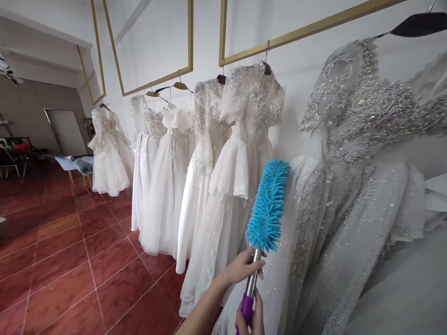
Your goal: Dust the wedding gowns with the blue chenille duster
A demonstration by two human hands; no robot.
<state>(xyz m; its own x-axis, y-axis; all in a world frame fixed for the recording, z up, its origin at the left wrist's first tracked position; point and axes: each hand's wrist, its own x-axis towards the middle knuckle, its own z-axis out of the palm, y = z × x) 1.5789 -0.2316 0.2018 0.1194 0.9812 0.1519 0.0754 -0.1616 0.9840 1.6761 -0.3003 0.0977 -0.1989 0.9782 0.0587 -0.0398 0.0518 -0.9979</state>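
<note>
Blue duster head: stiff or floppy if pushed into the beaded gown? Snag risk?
The duster head looks soft; its chenille nubs would probably flatten on contact. The metal shaft, gripped by the left hand and right hand, likely stays rigid. Nubs may catch on the sequined gown.

floor (70, 260): red-brown tiles | gold wall rails (307, 30): white gowns (223, 186) hang from hangers, hems at floor | blue chairs (78, 166) stand far left

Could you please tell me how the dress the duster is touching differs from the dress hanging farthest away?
The near dress is heavily silver-beaded and touched by the blue duster, which the left hand and right hand hold. The farthest dress looks plainer white and hangs alone. Both hang on hangers against the wall.
</note>
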